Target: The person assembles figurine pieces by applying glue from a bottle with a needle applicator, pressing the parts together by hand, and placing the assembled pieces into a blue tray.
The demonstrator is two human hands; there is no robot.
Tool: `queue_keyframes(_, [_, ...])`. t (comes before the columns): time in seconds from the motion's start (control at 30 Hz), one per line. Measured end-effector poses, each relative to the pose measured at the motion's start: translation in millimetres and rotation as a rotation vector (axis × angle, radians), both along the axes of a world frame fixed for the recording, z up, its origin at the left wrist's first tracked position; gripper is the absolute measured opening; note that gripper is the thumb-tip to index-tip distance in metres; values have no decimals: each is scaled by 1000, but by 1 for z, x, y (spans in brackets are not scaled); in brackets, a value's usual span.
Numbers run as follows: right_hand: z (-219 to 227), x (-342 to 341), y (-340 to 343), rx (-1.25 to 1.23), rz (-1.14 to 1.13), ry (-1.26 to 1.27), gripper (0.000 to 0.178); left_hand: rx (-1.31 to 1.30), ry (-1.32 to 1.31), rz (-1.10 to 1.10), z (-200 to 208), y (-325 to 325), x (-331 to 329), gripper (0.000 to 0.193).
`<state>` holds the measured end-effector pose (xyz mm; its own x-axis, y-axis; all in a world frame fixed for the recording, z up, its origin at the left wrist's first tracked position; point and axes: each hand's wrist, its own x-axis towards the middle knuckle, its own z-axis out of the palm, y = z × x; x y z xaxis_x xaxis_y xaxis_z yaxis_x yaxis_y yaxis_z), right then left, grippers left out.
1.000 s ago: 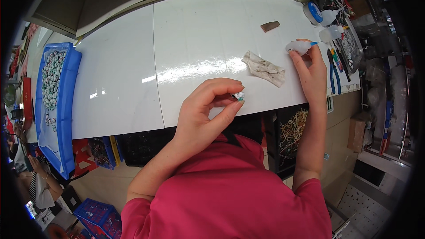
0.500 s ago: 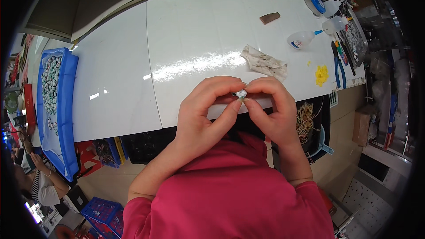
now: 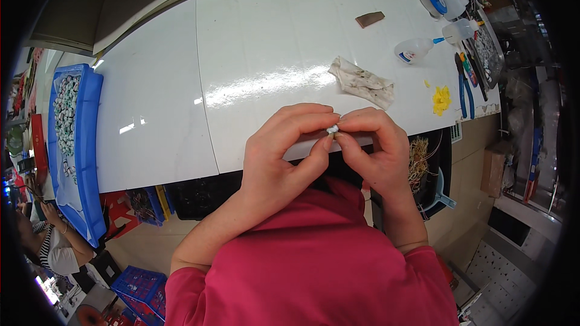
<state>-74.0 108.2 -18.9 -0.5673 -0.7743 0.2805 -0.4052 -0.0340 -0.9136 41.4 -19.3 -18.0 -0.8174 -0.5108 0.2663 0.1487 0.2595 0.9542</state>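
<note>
In the head view, the left hand (image 3: 275,148) has its thumb and index finger drawn close together, pinching a small whitish piece (image 3: 332,129). The right hand (image 3: 380,148) meets it from the other side, its thumb and index finger also narrowed onto that piece, so it sits between the two sets of fingertips, near the front edge of the white table (image 3: 151,127); its finer shape is too small to tell. Just beyond the right hand lies a stained, crumpled cloth (image 3: 362,83), and farther out a brown block (image 3: 370,19). Out to the right hand's right is a yellow patch (image 3: 441,101), with blue-handled pliers (image 3: 464,87) past it. Beyond that hand, farther to the right, is a clear bottle with a blue tip (image 3: 414,51). Well apart on the left hand's left, a blue tray (image 3: 90,163) holds many small green-and-white pieces (image 3: 66,108).
</note>
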Motion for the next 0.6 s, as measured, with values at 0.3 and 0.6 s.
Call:
queue_keyframes(0.3, [-4, 0, -1, 4, 10, -4, 14, -1, -6, 17, -2, 0, 1, 22])
queue_keyframes(0.6, [-3, 3, -2, -4, 0, -10, 14, 208, -31, 12, -1, 4, 4, 41])
